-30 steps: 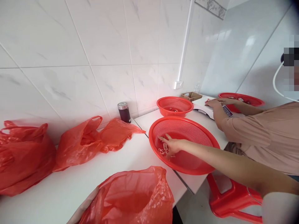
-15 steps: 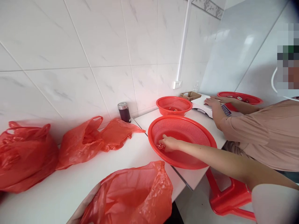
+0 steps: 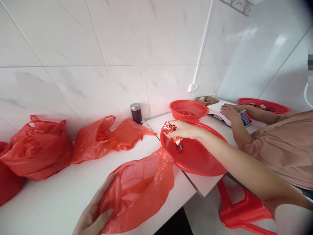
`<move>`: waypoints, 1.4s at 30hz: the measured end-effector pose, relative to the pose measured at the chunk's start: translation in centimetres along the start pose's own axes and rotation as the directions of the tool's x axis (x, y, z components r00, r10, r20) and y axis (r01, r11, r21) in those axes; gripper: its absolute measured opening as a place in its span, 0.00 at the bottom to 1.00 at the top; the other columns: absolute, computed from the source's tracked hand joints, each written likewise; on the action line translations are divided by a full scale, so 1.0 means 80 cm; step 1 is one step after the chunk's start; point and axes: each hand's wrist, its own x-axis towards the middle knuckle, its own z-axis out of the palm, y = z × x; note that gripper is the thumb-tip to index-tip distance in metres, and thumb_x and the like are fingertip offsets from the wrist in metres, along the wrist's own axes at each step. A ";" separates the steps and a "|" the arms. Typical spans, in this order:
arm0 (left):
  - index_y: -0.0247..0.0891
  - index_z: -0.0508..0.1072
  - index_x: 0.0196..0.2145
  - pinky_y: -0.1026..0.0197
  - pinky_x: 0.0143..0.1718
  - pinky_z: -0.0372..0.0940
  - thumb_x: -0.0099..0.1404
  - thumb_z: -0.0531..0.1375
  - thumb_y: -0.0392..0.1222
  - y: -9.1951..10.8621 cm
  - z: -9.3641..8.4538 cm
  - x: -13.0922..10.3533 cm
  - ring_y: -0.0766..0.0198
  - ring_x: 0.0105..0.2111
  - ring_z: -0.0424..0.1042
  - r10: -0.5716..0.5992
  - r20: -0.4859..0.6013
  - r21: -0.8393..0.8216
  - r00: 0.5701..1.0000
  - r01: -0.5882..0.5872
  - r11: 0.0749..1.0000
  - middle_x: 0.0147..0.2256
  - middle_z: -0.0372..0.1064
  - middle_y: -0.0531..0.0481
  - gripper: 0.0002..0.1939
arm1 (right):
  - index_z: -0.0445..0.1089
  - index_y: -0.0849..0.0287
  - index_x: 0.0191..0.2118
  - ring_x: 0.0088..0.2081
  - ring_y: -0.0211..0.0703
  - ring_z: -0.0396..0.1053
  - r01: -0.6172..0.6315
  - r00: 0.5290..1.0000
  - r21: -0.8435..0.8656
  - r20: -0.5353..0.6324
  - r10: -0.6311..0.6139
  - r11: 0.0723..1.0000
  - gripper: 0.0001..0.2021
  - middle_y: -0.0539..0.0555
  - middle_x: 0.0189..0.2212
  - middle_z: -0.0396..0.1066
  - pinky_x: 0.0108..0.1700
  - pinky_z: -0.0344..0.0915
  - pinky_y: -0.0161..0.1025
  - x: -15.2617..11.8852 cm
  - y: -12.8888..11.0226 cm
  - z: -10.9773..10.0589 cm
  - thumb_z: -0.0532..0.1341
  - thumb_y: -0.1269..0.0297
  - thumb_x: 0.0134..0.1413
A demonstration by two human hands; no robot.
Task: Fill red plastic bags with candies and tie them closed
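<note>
My left hand (image 3: pixel 94 212) grips the rim of a red plastic bag (image 3: pixel 146 192), its thumb inside and fingers outside, with the bag's mouth spread wide. Above the large red basket (image 3: pixel 212 171), my right hand (image 3: pixel 186 129) is closed around several small red-and-white wrapped packets (image 3: pixel 167 126). Below that hand, a small dark-and-red packet (image 3: pixel 180 147) shows against the basket; whether it lies there or is falling, I cannot tell. The bag's upper right corner meets the basket's near rim.
Filled red bags (image 3: pixel 41 150) and a flatter one (image 3: pixel 129 133) line the wall beside a dark tumbler (image 3: pixel 136 114). Behind stand a smaller red basket (image 3: pixel 176 112) and a cardboard box (image 3: pixel 207 100). At right, a co-worker's hands (image 3: pixel 231 112) rest over a white scale (image 3: pixel 217 117). A red stool (image 3: pixel 244 209) stands below.
My right hand has risen from inside the basket with packets in its grasp. My left hand and the bag have come further into view, nearer the basket. The view has shifted left.
</note>
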 end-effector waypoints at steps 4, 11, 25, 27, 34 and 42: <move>0.54 0.63 0.61 0.48 0.66 0.42 0.58 0.63 0.47 0.005 0.018 -0.002 0.49 0.67 0.44 0.127 0.030 0.110 0.991 -0.130 0.985 0.66 0.53 0.56 0.33 | 0.65 0.57 0.41 0.35 0.37 0.70 0.247 0.957 0.274 0.082 -0.278 0.930 0.12 0.49 0.34 0.70 0.37 0.67 0.34 -0.017 -0.047 0.075 0.63 0.65 0.50; 0.53 0.55 0.65 0.50 0.66 0.44 0.61 0.61 0.43 0.007 0.025 -0.008 0.50 0.67 0.44 0.171 0.028 0.199 0.985 -0.173 0.965 0.68 0.47 0.53 0.36 | 0.69 0.56 0.43 0.39 0.41 0.67 0.364 0.838 -0.298 0.518 -0.170 0.883 0.15 0.54 0.47 0.61 0.35 0.64 0.35 -0.001 -0.021 0.175 0.66 0.63 0.46; 0.50 0.56 0.65 0.56 0.65 0.44 0.59 0.60 0.40 0.003 0.015 -0.023 0.53 0.67 0.44 0.097 0.027 0.212 0.995 -0.101 0.972 0.67 0.48 0.53 0.38 | 0.68 0.49 0.54 0.58 0.53 0.61 0.259 0.913 -0.410 0.399 -0.084 0.874 0.27 0.54 0.65 0.50 0.51 0.63 0.42 0.009 0.004 0.134 0.67 0.52 0.46; 0.49 0.57 0.65 0.57 0.63 0.50 0.58 0.60 0.40 0.005 0.017 -0.025 0.52 0.66 0.48 0.086 0.012 0.209 0.996 -0.087 0.974 0.67 0.50 0.52 0.38 | 0.69 0.50 0.50 0.52 0.46 0.67 0.264 0.948 -0.355 0.264 -0.175 0.897 0.19 0.53 0.59 0.61 0.50 0.64 0.40 0.010 0.005 0.112 0.63 0.52 0.53; 0.51 0.57 0.64 0.51 0.66 0.45 0.59 0.60 0.41 -0.003 0.018 -0.029 0.51 0.67 0.46 0.077 0.050 0.202 0.996 -0.086 0.976 0.67 0.51 0.52 0.36 | 0.66 0.57 0.52 0.47 0.51 0.69 -0.202 0.979 -0.709 -0.145 0.141 0.675 0.18 0.60 0.49 0.68 0.46 0.64 0.45 0.036 0.094 0.027 0.60 0.62 0.55; 0.55 0.56 0.64 0.52 0.61 0.57 0.59 0.63 0.52 -0.008 0.007 -0.031 0.48 0.65 0.50 0.075 -0.119 0.191 0.990 -0.051 0.980 0.65 0.53 0.50 0.37 | 0.72 0.57 0.33 0.34 0.43 0.69 -0.110 0.980 -0.721 0.035 0.195 0.684 0.07 0.53 0.34 0.71 0.37 0.63 0.36 0.029 0.134 0.031 0.63 0.74 0.45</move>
